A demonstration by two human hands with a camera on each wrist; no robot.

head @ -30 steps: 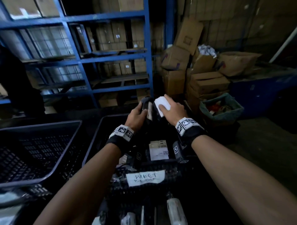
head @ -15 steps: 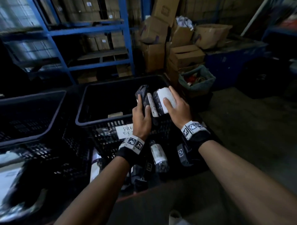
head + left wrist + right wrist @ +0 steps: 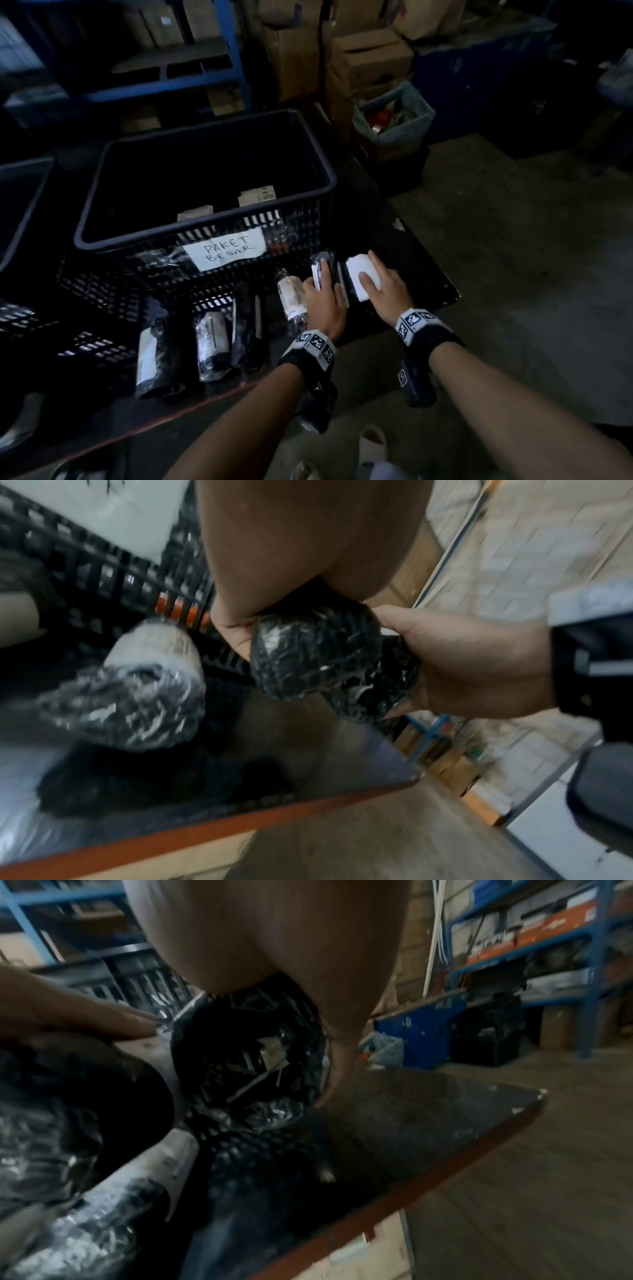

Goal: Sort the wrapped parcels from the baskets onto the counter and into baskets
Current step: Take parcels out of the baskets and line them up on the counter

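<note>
Two black wrapped parcels are held side by side, low over the right end of the dark counter (image 3: 421, 270). My left hand (image 3: 323, 301) grips the left parcel (image 3: 325, 263) from above; its fingers (image 3: 232, 639) curl round it. My right hand (image 3: 380, 291) grips the right parcel (image 3: 359, 277), which has a white label, and its fingers (image 3: 335, 1069) reach down the parcel's side. Whether either parcel touches the counter I cannot tell. Several more wrapped parcels (image 3: 212, 339) lie in a row to the left. Behind stands the black basket (image 3: 205, 226) labelled PAKET BESAR, with parcels inside.
A second dark basket (image 3: 20, 192) stands at far left, with a low black crate (image 3: 96, 291) in front of it. The counter's right edge (image 3: 448, 287) is close to my right hand. Cardboard boxes (image 3: 370, 61) and a grey bin (image 3: 394, 123) sit on the floor behind.
Both hands have come down from above the basket to the counter's near right end, each still holding its parcel. The head view has tilted downward.
</note>
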